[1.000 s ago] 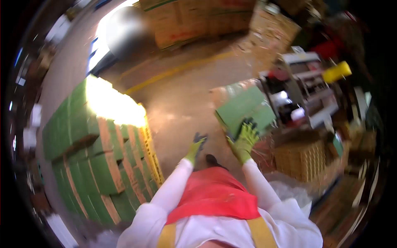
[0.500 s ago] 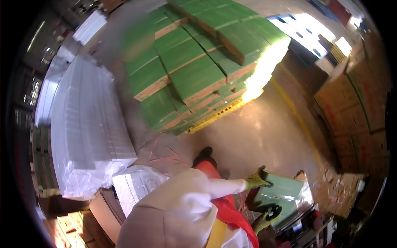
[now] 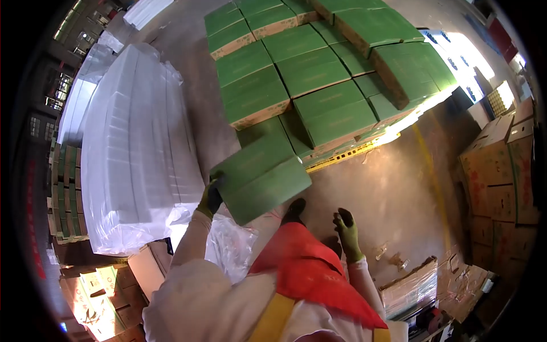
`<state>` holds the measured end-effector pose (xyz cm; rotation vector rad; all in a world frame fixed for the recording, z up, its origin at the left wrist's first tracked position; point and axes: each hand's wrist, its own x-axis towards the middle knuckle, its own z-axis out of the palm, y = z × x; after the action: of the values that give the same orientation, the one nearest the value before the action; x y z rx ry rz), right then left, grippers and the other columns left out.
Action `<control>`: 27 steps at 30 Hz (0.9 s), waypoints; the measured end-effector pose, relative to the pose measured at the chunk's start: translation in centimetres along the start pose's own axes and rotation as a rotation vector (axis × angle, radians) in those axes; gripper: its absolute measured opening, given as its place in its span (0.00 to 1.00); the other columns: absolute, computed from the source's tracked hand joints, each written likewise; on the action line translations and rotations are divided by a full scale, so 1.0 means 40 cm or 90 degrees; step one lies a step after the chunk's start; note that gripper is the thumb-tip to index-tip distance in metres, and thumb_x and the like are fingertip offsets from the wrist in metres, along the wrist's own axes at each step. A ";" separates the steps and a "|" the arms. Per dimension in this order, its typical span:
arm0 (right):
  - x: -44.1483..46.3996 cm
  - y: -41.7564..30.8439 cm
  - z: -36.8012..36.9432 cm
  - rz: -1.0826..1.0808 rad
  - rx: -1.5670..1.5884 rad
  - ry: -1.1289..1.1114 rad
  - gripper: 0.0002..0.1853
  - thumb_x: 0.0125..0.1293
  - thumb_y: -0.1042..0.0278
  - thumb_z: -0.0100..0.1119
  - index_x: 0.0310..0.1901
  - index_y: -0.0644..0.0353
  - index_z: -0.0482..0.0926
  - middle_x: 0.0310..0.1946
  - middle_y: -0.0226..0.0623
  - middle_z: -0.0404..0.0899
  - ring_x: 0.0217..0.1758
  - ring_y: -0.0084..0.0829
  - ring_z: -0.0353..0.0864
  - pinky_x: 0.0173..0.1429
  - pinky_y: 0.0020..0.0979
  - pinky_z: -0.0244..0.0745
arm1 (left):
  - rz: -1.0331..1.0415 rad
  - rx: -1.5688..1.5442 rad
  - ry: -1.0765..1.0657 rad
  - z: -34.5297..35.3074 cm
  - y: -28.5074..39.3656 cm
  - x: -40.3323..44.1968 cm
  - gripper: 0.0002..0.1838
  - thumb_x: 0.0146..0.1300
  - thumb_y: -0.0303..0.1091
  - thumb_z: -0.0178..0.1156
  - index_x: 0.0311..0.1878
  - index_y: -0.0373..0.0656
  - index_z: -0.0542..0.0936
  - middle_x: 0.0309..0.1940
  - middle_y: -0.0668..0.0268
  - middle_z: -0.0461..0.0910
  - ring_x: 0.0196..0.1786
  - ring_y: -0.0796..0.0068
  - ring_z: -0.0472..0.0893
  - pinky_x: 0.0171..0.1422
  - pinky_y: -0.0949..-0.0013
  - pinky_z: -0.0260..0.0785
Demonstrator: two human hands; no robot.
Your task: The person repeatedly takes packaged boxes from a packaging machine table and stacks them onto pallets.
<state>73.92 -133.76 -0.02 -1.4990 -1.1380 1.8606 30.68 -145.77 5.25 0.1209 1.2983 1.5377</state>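
Observation:
A green cardboard box (image 3: 262, 181) hangs tilted in front of me, held at its left edge by my left hand (image 3: 211, 198) in a dark-palmed glove. Some of the left fingers are hidden by the box. Out to the right of the box, above the floor, my right hand (image 3: 348, 235) holds nothing; its gloved fingers are slightly curled and apart. Just beyond the held box rises a stack of green boxes (image 3: 310, 68), its near side partly covered by it. Under the stack a yellow pallet (image 3: 347, 155) shows.
Plastic-wrapped white sheets (image 3: 134, 142) form a tall stack on the left. Brown cartons (image 3: 493, 182) are piled at the right. Flattened cardboard (image 3: 464, 285) and a plastic-covered carton (image 3: 409, 288) lie at the lower right. A yellow line (image 3: 433, 176) marks the floor.
The green box has moved from the lower right, where both hands were on it, across to the stack. My right hand has let go of it; the left still grips it.

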 end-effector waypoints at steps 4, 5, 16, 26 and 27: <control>0.157 -0.105 0.201 0.084 0.089 -0.080 0.27 0.66 0.50 0.54 0.60 0.57 0.67 0.50 0.36 0.75 0.51 0.30 0.74 0.51 0.30 0.69 | -0.006 0.034 -0.018 -0.035 0.077 0.217 0.23 0.67 0.38 0.51 0.62 0.39 0.67 0.54 0.63 0.74 0.55 0.70 0.74 0.61 0.69 0.67; 0.199 -0.118 0.241 0.077 0.138 -0.068 0.30 0.66 0.47 0.54 0.63 0.56 0.64 0.54 0.37 0.72 0.54 0.32 0.72 0.53 0.33 0.69 | -0.008 0.026 -0.023 -0.056 0.053 0.301 0.22 0.67 0.39 0.52 0.62 0.41 0.68 0.54 0.64 0.74 0.54 0.71 0.75 0.59 0.69 0.67; 0.487 -0.182 0.456 0.166 0.377 0.073 0.37 0.62 0.33 0.48 0.68 0.43 0.54 0.64 0.31 0.59 0.64 0.38 0.60 0.56 0.47 0.68 | 0.193 0.143 0.145 0.006 -0.086 0.485 0.21 0.63 0.32 0.55 0.60 0.42 0.71 0.50 0.66 0.75 0.48 0.72 0.75 0.51 0.71 0.69; 0.391 -0.194 0.458 0.110 0.315 0.067 0.29 0.67 0.43 0.49 0.64 0.50 0.62 0.58 0.35 0.67 0.55 0.33 0.69 0.51 0.37 0.71 | 0.048 0.283 0.127 -0.015 -0.021 0.447 0.26 0.70 0.48 0.48 0.60 0.36 0.70 0.52 0.62 0.76 0.50 0.70 0.76 0.55 0.68 0.68; 0.372 -0.155 0.463 0.075 0.259 0.079 0.32 0.64 0.43 0.53 0.64 0.51 0.61 0.57 0.38 0.68 0.55 0.33 0.69 0.50 0.39 0.70 | 0.011 0.367 0.097 -0.035 -0.014 0.446 0.31 0.72 0.56 0.38 0.62 0.37 0.68 0.57 0.64 0.72 0.56 0.71 0.72 0.62 0.70 0.63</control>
<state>51.37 -124.23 -2.00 -1.4414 -0.5788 1.9029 22.54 -133.52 -4.94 0.3868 1.8388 1.1625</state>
